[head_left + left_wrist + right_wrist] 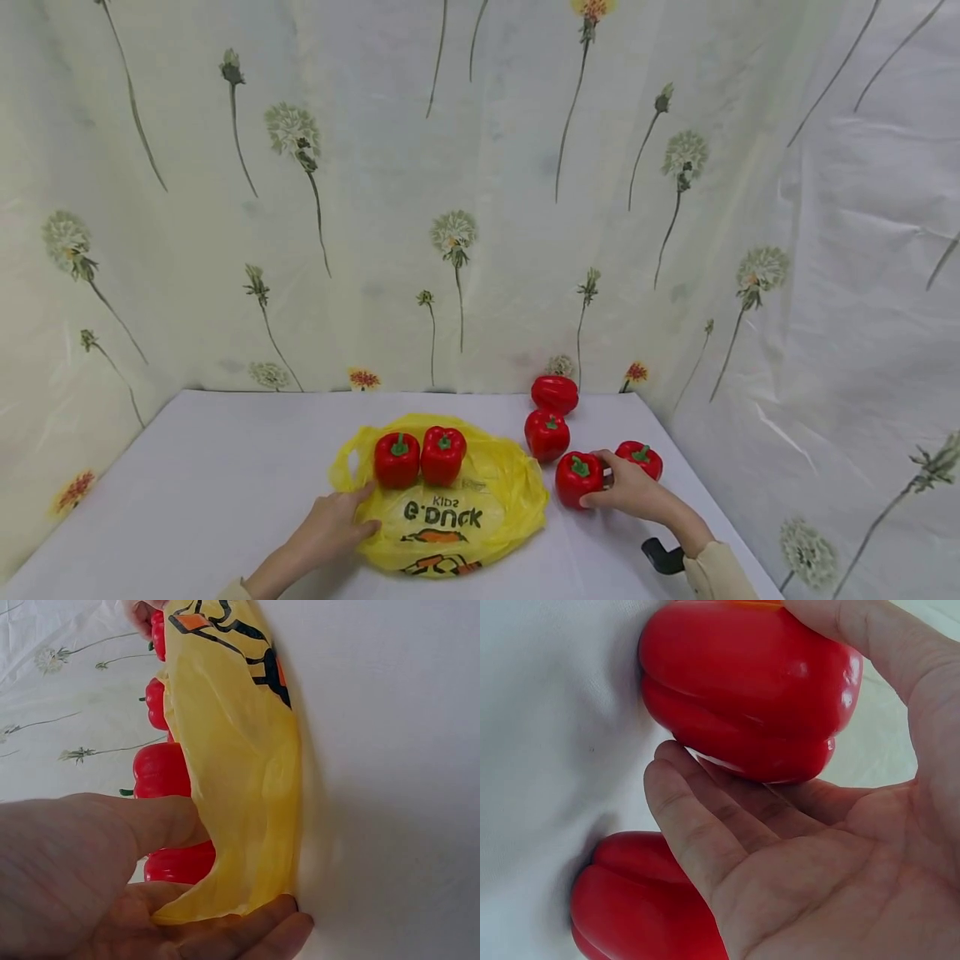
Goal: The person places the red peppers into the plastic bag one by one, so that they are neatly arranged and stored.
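A yellow plastic bag [491, 492] with printed letters and an orange-and-black drawing lies flat on the table. Two red bell peppers [397, 460] with green stems stand side by side on its far left part. At the bag's left edge is my left hand [327, 523], its thumb and fingers apart. The left wrist view shows the bag's yellow edge [247, 825] between them, covering the thumb's tip. My right hand [633, 490] holds another red bell pepper [742, 682] to the right of the bag, thumb on one side and fingers on the other.
Behind the right hand stands a red bell pepper [641, 457]. Farther back are an upright pepper [547, 435] and one lying on its side [555, 393]. A flower-printed curtain [375, 208] hangs behind the white table [225, 475]. A black device [662, 556] sits by the right wrist.
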Demonstrator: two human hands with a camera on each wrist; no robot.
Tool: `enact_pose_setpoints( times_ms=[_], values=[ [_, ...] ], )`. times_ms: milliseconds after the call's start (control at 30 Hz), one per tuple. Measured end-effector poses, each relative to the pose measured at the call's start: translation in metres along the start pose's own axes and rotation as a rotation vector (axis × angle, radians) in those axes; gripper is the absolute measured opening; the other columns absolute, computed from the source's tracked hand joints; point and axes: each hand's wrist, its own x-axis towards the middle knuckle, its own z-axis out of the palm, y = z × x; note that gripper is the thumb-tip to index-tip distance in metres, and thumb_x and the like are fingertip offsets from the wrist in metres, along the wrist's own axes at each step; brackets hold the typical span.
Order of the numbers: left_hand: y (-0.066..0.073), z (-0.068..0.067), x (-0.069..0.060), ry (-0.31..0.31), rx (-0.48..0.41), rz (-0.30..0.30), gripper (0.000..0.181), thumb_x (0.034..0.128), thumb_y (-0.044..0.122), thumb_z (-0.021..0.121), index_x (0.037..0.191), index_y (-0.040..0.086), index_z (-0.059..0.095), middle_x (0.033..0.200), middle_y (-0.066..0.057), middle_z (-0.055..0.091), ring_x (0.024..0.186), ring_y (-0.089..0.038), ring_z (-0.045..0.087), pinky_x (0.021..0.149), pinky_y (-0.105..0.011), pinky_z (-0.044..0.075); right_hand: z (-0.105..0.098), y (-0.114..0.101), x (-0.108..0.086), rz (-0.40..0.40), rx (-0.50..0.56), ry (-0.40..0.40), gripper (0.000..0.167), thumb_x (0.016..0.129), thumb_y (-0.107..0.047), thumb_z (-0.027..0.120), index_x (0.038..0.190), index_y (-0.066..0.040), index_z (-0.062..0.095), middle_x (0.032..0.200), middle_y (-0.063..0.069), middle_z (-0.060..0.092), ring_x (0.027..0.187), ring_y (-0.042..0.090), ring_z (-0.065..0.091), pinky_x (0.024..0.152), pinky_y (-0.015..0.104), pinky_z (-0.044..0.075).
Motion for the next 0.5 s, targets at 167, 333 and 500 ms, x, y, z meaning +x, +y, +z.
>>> enact_pose_setpoints(
  times_ms=[167, 333, 500],
  values=[
    [-0.001, -0.004, 0.001, 0.009, -0.083, 0.006, 0.059, 0.0829, 0.019, 0.072, 0.134, -0.004, 0.053, 0.111, -0.019, 0.066, 0.046, -0.010, 0.033, 0.044, -0.022, 0.031, 0.000, 0.000, -0.001, -0.001, -0.004, 0.001, 0.090, 0.063, -0.038, 0.089, 0.134, -0.003, 0.047, 0.116, 0.009, 0.061, 0.105, 0.024, 0.055, 0.073, 0.041, 0.057],
    [0.005, -0.012, 0.000, 0.063, -0.108, 0.015, 0.058, 0.0808, 0.012, 0.073, 0.132, -0.006, 0.054, 0.117, -0.024, 0.064, 0.049, -0.011, 0.030, 0.045, -0.022, 0.030, 0.000, 0.000, -0.002, 0.014, 0.004, 0.002, 0.088, 0.063, -0.036, 0.089, 0.135, -0.004, 0.047, 0.116, 0.009, 0.061, 0.106, 0.024, 0.055, 0.074, 0.041, 0.057],
    [0.011, -0.019, -0.001, 0.061, -0.090, -0.003, 0.059, 0.0804, 0.011, 0.074, 0.133, -0.005, 0.054, 0.129, -0.029, 0.057, 0.056, -0.014, 0.036, 0.051, -0.024, 0.033, 0.000, 0.000, -0.001, 0.013, 0.009, -0.004, 0.089, 0.063, -0.036, 0.088, 0.135, -0.004, 0.047, 0.117, 0.010, 0.061, 0.105, 0.025, 0.056, 0.074, 0.041, 0.057]
  ],
)
